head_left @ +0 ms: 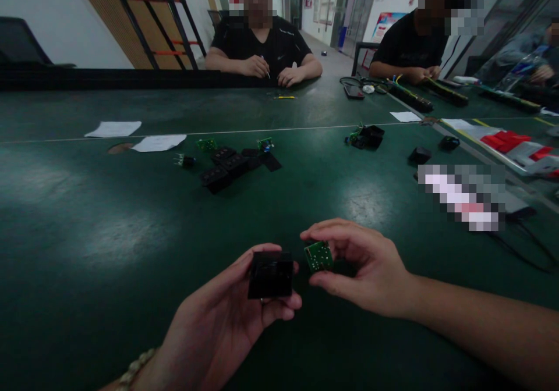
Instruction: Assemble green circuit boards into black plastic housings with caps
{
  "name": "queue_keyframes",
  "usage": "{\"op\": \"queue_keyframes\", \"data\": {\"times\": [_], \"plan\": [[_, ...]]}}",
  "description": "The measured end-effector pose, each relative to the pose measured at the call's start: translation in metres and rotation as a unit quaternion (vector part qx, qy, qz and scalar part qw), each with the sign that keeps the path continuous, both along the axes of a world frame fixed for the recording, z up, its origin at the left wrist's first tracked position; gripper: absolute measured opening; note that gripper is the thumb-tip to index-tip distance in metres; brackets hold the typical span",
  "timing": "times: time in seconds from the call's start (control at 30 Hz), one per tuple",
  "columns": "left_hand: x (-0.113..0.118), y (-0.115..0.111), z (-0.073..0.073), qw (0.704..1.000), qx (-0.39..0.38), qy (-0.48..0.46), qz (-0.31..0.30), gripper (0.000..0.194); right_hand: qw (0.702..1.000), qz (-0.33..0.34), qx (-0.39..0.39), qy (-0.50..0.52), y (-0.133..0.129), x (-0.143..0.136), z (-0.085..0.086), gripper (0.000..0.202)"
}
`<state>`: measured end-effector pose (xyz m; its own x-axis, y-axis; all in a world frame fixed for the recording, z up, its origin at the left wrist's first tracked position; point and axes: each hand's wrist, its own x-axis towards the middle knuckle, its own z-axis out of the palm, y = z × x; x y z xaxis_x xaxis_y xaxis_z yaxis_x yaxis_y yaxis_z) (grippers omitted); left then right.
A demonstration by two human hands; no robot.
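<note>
My left hand holds a small black box-shaped housing, whose open side faces me, with fingers wrapped round its side and underside. Just to the right, my right hand grips a small green circuit board between thumb and fingers. A narrow gap separates the board from the housing. Solder points show on the board's visible face; its other side is hidden. Both hands are above the dark green table.
Black plastic parts and a green board lie mid-table, near white papers. More black parts sit further right, beside a black block. Two people in black shirts sit across the table, one holding a thin tool.
</note>
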<state>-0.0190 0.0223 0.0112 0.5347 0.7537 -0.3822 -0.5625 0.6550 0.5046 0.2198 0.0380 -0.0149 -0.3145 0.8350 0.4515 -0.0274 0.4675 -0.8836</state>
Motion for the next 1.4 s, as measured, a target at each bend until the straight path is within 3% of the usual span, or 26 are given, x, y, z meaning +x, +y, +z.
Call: {"op": "queue_keyframes", "data": {"times": [0.3, 0.57, 0.9, 1.4], "plan": [[0.0004, -0.0004, 0.0022, 1.0, -0.003, 0.014, 0.003, 0.027, 0.999, 0.015, -0.035, 0.0, -0.0013, -0.0026, 0.0017, 0.062], [0.0009, 0.0006, 0.0039, 1.0, -0.014, 0.027, 0.006, 0.027, 1.0, 0.011, 0.02, -0.013, -0.0001, 0.0008, 0.0023, 0.054], [0.0014, 0.0002, 0.0034, 1.0, -0.012, 0.022, 0.006, 0.027, 0.999, 0.022, 0.01, 0.026, 0.0019, 0.0006, -0.0022, 0.056], [0.0001, 0.0004, 0.0025, 1.0, -0.01, 0.013, 0.003, 0.028, 0.999, 0.008, 0.033, -0.041, -0.0012, -0.0014, 0.0048, 0.055]]}}
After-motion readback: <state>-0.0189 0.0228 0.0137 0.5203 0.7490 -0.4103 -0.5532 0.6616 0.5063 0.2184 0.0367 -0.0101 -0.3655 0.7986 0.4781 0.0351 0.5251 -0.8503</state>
